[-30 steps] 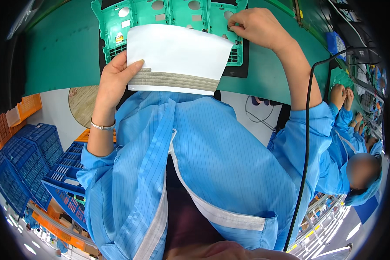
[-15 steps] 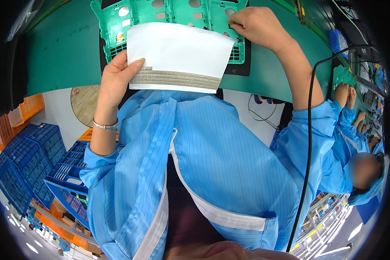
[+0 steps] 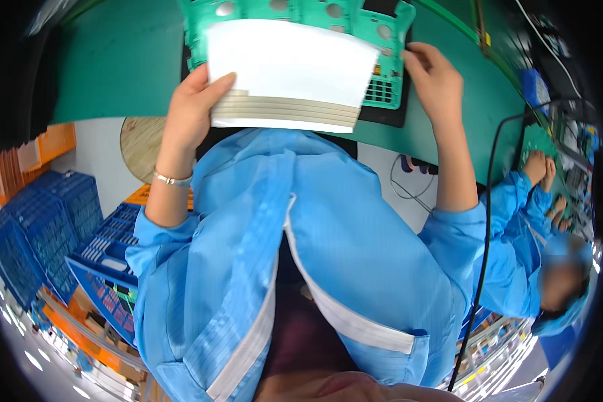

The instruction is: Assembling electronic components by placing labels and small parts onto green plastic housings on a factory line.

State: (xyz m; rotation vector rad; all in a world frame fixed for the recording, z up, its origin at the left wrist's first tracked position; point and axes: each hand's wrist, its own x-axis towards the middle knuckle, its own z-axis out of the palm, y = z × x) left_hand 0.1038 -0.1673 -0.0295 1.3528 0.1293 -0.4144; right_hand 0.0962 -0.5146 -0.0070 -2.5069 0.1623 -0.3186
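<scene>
My left hand (image 3: 197,107) pinches the left edge of a white sheet (image 3: 291,60), thumb on top. Long grey-beige strips (image 3: 288,108) run in rows along the sheet's near part. Beneath and beyond it lies a green plastic panel (image 3: 382,94) with round holes and a slotted grille, partly covered by the sheet. My right hand (image 3: 435,80) is at the panel's right edge, its fingers bent and thumb and forefinger close together. Whatever may be between those fingertips is too small or blurred to make out.
The panel rests on a black mat (image 3: 392,117) on the green worktable (image 3: 120,74). Blue crates (image 3: 63,208) and orange crates (image 3: 57,142) stand at lower left, near a round stool (image 3: 141,147). A black cable (image 3: 487,221) hangs at right; a co-worker (image 3: 516,261) sits beyond it.
My right hand has moved from the panel's inner face to its right edge. The sheet, my left hand and the panel appear farther right in view.
</scene>
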